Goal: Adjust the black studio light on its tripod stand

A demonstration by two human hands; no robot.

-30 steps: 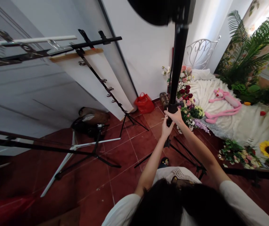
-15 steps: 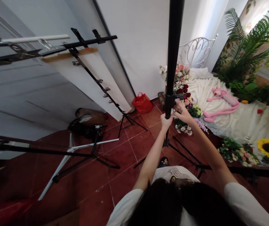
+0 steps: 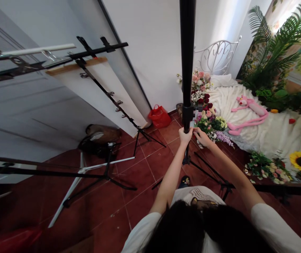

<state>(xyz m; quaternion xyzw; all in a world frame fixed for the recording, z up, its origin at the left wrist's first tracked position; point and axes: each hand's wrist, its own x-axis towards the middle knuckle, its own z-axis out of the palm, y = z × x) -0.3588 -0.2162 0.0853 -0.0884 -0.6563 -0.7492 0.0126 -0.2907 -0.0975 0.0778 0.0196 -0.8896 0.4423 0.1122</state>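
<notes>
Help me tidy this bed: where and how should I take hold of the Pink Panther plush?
Probably grip the Pink Panther plush around its torso, from above: it lies on the cream blanket, upper side exposed, torso thicker than its long, thin legs.

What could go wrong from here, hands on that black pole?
- The left hand alone wraps the black pole, just below the collar; if that is loose, the upper section might slide onto the grip.
- Flowers crowd beside the pole; a tilt that way could knock them.
- A shoe is near the splayed black legs; a step might snag one.
</notes>
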